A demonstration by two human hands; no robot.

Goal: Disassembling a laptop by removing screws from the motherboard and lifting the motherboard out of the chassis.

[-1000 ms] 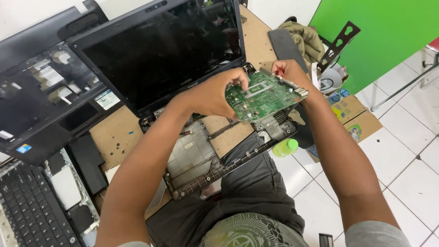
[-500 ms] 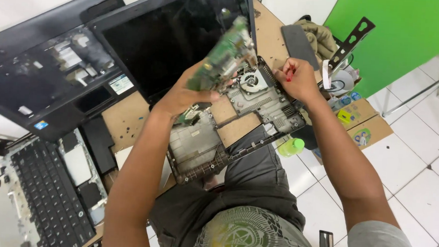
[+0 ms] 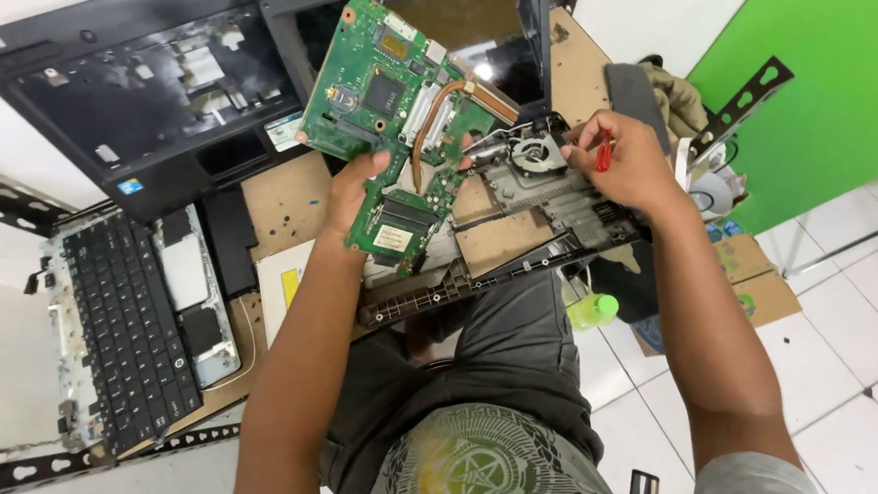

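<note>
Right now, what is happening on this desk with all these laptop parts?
A person is taking a laptop apart. The left hand holds a green board lifted and tilted above the open base. The right hand rests on the base beside the fan, with a red tool in its grip. A loose keyboard lies to the left, and a black cover lies behind it.

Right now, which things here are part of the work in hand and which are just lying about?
In hand:
green circuit board, held by left hand
laptop base with fan
red-handled tool, in right hand

Lying about:
keyboard
black laptop cover
green bottle
cardboard boxes
</note>
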